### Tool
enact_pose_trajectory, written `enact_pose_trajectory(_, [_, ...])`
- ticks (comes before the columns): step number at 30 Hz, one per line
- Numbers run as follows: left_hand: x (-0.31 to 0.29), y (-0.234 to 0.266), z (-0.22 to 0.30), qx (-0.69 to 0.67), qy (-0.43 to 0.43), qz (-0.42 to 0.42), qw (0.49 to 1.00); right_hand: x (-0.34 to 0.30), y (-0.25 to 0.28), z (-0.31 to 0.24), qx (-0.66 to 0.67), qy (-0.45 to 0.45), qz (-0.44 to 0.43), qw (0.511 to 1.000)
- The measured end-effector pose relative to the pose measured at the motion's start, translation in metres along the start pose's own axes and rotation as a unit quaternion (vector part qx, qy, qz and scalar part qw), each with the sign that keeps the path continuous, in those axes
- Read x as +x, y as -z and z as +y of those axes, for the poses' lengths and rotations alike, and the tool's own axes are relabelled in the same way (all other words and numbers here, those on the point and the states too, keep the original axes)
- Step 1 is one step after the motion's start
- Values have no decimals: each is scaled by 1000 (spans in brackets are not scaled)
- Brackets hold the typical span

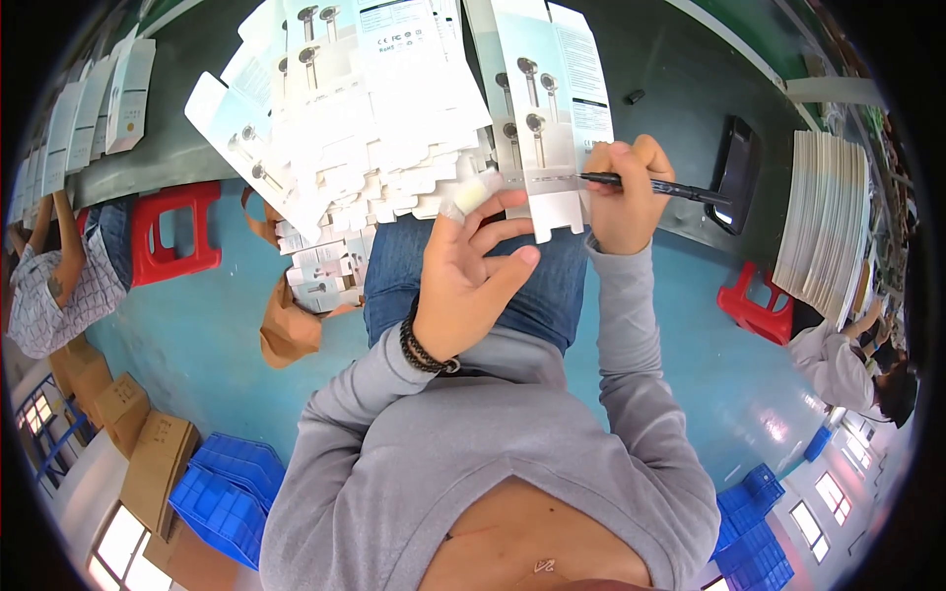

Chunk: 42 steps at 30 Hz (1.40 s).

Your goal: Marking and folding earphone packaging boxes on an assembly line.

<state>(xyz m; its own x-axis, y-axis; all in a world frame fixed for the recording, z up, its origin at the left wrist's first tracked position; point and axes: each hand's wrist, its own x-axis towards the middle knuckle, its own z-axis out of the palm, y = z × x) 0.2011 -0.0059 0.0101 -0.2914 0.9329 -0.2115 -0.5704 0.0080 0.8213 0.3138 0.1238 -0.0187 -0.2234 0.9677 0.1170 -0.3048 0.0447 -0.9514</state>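
My right hand (627, 205) grips a black marker pen (690, 189), its tip against the lower part of a flat, unfolded printed carton (545, 118). Pictures of dark handheld devices on stands are printed on this carton. My left hand (471, 271) is open at the carton's near left edge, with thumb and fingers apart. A whitish wrap (471, 195) covers one of its fingertips. Left of the carton lies a large, uneven pile of similar flat cartons (414, 108), overhanging the table's near edge.
A small black cap (635, 97) and a dark phone (734, 175) lie on the dark green table (680, 59). Tall carton stacks (823, 217) stand at right. A brown bag of cartons (291, 320), red stools (175, 231) and blue crates (229, 483) are below. People sit at both sides.
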Motion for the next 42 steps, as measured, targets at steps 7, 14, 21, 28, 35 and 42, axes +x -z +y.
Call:
enact_pose_trajectory(7, [19,-8,2,77,-54,-16,995,6,0,-27,85,32,24,996])
enact_pose_trajectory(14, [14,27,66,181,-218,118,952,10,17,-24,-171,178,41,968])
enact_pose_trajectory(21, [25,72,80,351,-287,198,869,-1,-9,10,-269,30,-142,952])
enact_pose_trajectory(28, [6,54,56,354,-231,133,896,-1,-13,8,-306,59,-140,940])
enact_pose_trajectory(35, [4,27,25,459,-66,-94,881,0,-14,10,-315,78,-149,934])
enact_pose_trajectory(42, [4,20,11,409,0,-67,910,2,-9,9,-78,-25,-29,996])
